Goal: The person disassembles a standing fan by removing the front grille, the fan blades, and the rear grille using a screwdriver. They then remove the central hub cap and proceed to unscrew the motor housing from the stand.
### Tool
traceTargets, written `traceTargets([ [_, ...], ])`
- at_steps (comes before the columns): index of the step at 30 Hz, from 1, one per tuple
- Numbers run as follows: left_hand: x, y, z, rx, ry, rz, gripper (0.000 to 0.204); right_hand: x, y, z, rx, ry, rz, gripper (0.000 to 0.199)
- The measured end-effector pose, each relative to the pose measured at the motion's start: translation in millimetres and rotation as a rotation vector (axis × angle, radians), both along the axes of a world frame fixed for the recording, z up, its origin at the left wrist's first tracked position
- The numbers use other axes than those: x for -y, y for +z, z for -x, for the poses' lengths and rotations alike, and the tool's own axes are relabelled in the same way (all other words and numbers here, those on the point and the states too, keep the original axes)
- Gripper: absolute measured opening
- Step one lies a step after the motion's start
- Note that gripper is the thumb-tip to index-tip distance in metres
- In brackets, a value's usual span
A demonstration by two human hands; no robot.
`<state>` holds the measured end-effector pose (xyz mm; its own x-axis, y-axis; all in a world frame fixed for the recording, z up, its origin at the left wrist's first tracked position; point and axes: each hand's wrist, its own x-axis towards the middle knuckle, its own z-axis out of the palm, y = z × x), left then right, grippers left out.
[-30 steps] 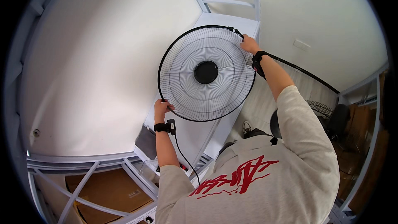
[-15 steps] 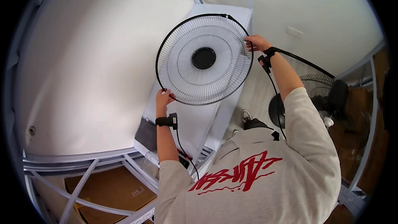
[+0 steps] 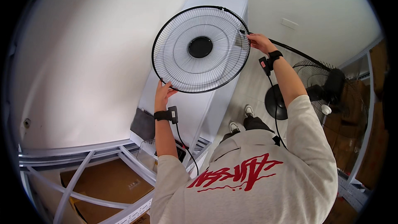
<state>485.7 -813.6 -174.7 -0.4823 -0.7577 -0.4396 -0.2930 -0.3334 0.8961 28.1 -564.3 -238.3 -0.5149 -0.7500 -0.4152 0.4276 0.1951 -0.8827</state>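
A large round fan grille with a black rim, thin wires and a dark hub disc is held over the white table by both hands. My left hand grips its rim at the lower left, thumb on top. On the upper right of the rim, my right hand has its fingers closed around the edge. Behind that hand a long black strip runs toward a black standing fan; whether it touches my hand I cannot tell. The fan's wire rear guard, dark motor housing and round base show at the right.
Below the grille extends the white table, with a dark grey cloth-like piece at its near left corner. A brown carton lies behind the white frame bars at lower left. Brown boxes stand at the right.
The grille and both hands sit slightly higher and farther left in view. More of the black strip shows past my right hand. The grip on the rim remains.
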Motion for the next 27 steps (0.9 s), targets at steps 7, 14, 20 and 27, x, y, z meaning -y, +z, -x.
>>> traceTargets([
  [7, 10.4, -18.8, 3.6, -0.13, 0.019, -0.054, 0.045, 33.7, -5.2, -0.6, -0.158, -0.233, 0.034, 0.041],
  [14, 2.6, -21.2, 25.4, -0.199, 0.103, -0.028, 0.048, 54.4, -33.4, 27.3, -0.536, -0.312, -0.117, 0.039],
  [20, 9.7, -34.9, 26.4, -0.176, 0.129, 0.01, 0.046, 60.5, -34.4, 22.9, -0.389, -0.286, -0.074, 0.039],
  [27, 11.9, -39.3, 38.5, 0.078, 0.093, 0.167, 0.051, 58.8, -47.3, 16.6, -0.561, -0.437, -0.145, 0.055],
])
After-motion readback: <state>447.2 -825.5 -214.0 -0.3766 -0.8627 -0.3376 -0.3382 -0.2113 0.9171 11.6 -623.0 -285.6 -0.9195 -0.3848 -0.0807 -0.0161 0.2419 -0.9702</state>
